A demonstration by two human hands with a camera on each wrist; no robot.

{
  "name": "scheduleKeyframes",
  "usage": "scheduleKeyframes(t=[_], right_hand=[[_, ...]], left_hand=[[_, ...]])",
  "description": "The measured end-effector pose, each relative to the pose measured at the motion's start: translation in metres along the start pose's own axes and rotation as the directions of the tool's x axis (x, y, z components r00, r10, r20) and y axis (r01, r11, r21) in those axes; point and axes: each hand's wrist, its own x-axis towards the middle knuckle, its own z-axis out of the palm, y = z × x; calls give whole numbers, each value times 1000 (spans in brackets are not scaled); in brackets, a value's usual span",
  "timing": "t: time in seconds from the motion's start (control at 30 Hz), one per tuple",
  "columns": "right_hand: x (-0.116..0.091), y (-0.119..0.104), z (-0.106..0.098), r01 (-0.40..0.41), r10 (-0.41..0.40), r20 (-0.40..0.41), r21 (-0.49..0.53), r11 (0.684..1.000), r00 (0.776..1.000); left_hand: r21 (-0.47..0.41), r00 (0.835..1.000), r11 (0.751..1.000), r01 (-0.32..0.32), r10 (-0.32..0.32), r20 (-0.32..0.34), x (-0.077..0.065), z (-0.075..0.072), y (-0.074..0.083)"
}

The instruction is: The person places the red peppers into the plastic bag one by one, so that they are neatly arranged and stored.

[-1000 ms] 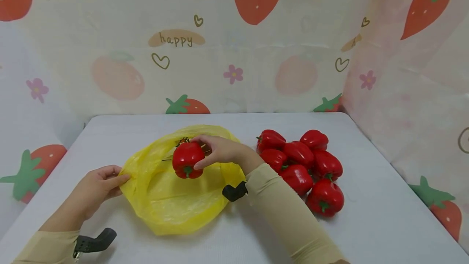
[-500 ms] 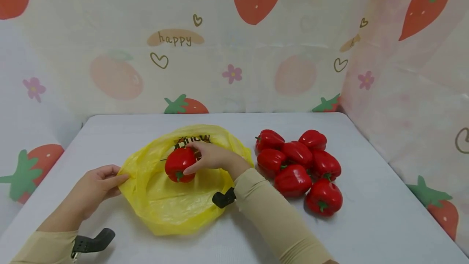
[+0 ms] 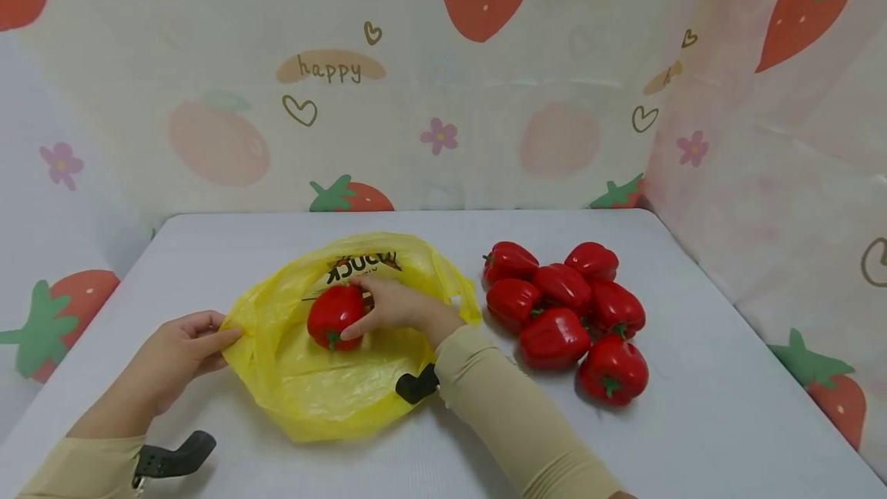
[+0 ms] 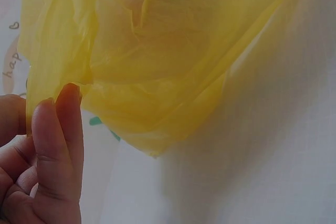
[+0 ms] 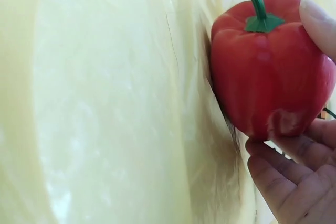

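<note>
A yellow plastic bag lies with its mouth spread wide, left of centre on the table. My left hand pinches the bag's left rim between thumb and fingers; in the left wrist view the film hangs from those fingertips. Inside the bag's mouth, my right hand holds a red bell pepper by its right side. The right wrist view shows this pepper with its green stem up, thumb on one side and fingers on the other, the yellow film right beside it.
Several more red bell peppers are grouped on the white table to the right of the bag, the nearest one toward the front. A strawberry-printed cloth stands behind and along both sides.
My right hand has moved left and down with the bell pepper, deeper into the bag. More black print on the bag's inner far wall shows. The left hand keeps its place on the rim.
</note>
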Motion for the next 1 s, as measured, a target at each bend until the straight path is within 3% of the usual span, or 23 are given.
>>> scheduleKeyframes(t=[0.5, 1.0], right_hand=[[3, -5, 9, -12, 17, -49, 101, 995, 999], [7, -10, 14, -3, 9, -138, 44, 999, 990]], left_hand=[[-4, 1000, 1000, 5, -5, 1, -1, 0, 0], [-4, 1000, 1000, 9, -9, 10, 0, 0, 0]])
